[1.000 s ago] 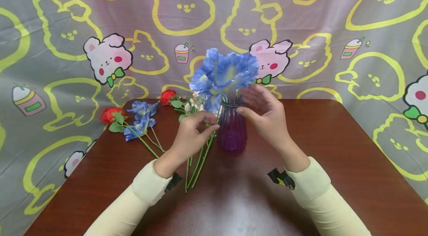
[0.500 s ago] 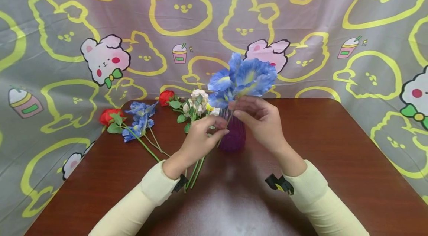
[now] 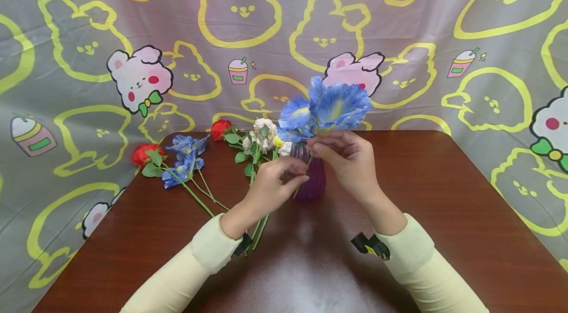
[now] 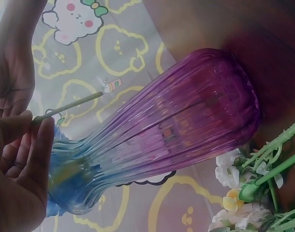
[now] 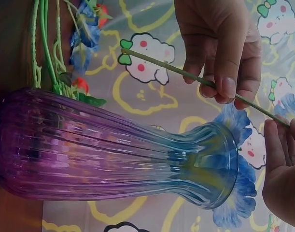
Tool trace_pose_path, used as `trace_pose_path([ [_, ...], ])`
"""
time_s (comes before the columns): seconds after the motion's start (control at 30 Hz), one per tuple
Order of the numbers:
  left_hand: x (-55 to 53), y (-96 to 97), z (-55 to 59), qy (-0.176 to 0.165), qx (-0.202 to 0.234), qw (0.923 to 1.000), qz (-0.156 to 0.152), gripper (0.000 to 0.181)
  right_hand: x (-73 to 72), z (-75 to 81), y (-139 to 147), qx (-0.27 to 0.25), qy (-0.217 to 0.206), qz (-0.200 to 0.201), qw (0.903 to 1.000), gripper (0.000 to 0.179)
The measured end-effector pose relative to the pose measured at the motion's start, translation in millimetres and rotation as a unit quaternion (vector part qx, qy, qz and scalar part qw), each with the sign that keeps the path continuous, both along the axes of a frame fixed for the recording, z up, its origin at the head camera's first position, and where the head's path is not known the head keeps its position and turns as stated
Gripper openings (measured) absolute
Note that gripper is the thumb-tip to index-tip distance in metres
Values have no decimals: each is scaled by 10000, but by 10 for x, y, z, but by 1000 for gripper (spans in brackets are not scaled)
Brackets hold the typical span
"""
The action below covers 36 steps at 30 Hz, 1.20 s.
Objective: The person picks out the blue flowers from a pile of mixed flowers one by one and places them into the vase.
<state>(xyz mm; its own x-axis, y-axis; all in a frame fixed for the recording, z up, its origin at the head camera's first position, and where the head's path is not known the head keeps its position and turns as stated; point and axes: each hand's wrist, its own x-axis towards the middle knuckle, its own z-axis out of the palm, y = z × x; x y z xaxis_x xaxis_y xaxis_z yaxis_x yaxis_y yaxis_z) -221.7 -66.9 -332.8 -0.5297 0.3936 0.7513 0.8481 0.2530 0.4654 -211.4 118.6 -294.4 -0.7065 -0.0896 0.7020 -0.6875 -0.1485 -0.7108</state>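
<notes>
A large blue artificial iris (image 3: 341,106) is held up at the mouth of a ribbed glass vase (image 3: 312,182), in front of it. The vase stands upright, purple below and bluish at the neck. My left hand (image 3: 275,180) pinches the iris's thin green stem (image 5: 161,65) between thumb and fingers; the stem's cut end sticks out free beside the vase. Just under the bloom, my right hand (image 3: 350,165) pinches the same stem higher up. In the left wrist view, the vase (image 4: 161,125) is seen close by, with blue petals behind its neck.
Left of the vase lie white flowers (image 3: 265,135) with green stems and a red rose (image 3: 220,129). Farther left are another red rose (image 3: 146,154) and smaller blue flowers (image 3: 186,160). A cartoon-printed cloth (image 3: 262,17) hangs behind the brown table (image 3: 421,194).
The iris and my left hand have moved to the right. My right hand, earlier spread beside the vase's neck, has come to the stem and now pinches it.
</notes>
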Motion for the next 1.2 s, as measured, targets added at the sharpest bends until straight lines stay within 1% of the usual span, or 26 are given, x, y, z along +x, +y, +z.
trace_pose_path([
  [0.13, 4, 22, -6, 20, 2, 10000, 21, 19, 0, -2, 9, -85, -97, 36, 9999, 14],
  [0.27, 5, 32, -2, 20, -24, 10000, 18, 19, -3, 5, 22, -106, -81, -26, 9999, 12],
  [0.4, -4, 23, -6, -49, -33, 10000, -13, 18, -7, 29, 51, -200, -78, -67, 9997, 13],
  [0.5, -16, 5, -18, -168, -19, 9999, -19, 18, -15, 54, 90, -294, -101, -136, 9994, 15],
  [0.67, -50, -43, -41, -350, 4, 9993, 143, 19, -30, 94, 161, -409, -153, -270, 9987, 16],
  [0.97, -149, -127, -70, -639, 63, 9961, 608, 25, -77, 149, 282, -707, -141, -355, 9968, 15],
  [1.1, -187, -155, -112, -758, 100, 9949, 653, 30, -105, 160, 364, -810, -50, -420, 9958, 14],
  [1.2, -229, -163, -150, -897, 208, 9939, 615, 35, -128, 174, 414, -930, 9, -561, 9941, 14],
])
